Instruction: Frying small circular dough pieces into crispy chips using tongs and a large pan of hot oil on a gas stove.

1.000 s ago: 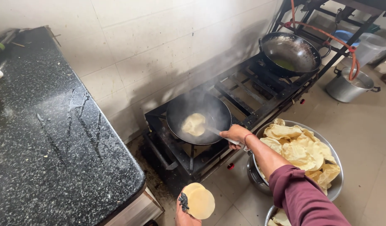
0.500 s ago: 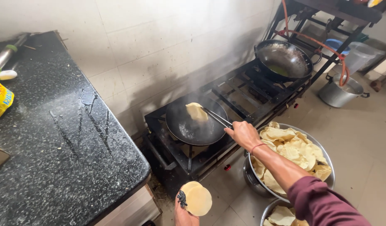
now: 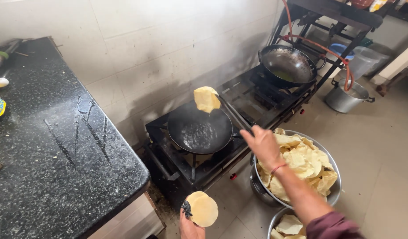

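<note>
Head view: right hand (image 3: 262,144) lifts puffed wafer (image 3: 206,98).

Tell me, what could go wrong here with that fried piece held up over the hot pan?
The fried piece hangs from the tips of the tongs in the right hand, over the oil in the steaming pan; if it slipped, oil might splash. The right forearm passes close to the stove. The raw discs in the left hand sit loosely and could slide to the floor.

The right arm (image 3: 296,190) is bare below a maroon sleeve (image 3: 332,226) pushed up near the elbow, with a thin red thread (image 3: 278,168) around the wrist.
</note>
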